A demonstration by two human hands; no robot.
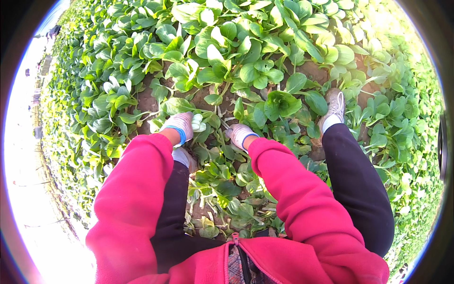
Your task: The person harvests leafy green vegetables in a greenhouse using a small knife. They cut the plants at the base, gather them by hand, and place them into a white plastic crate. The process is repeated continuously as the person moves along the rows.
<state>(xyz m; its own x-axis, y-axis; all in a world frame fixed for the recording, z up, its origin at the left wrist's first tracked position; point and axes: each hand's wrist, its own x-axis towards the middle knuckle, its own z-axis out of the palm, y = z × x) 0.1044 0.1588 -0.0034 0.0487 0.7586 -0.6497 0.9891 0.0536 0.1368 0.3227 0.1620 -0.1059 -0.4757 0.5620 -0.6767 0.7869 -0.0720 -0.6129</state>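
Observation:
My left hand [180,127], in a pale knit glove with a blue cuff, is closed around a leafy green plant, probably bok choy, whose pale stalk base [198,123] shows at its right side. A short way to the right, my right hand [241,135] wears a matching glove and grips a tool with a thin metal blade [225,124]; its handle is hidden in the fist. The blade points up and left among low leaves. Rooted leafy greens [280,105] stand just beyond both hands.
Dense rows of leafy greens [212,46] spread ahead and to both sides. Brown soil [147,99] shows between plants. My right shoe [333,106] stands among the leaves; my left shoe [192,161] is partly hidden behind my left arm. Loose leaves and cut stalks [209,227] lie near my body.

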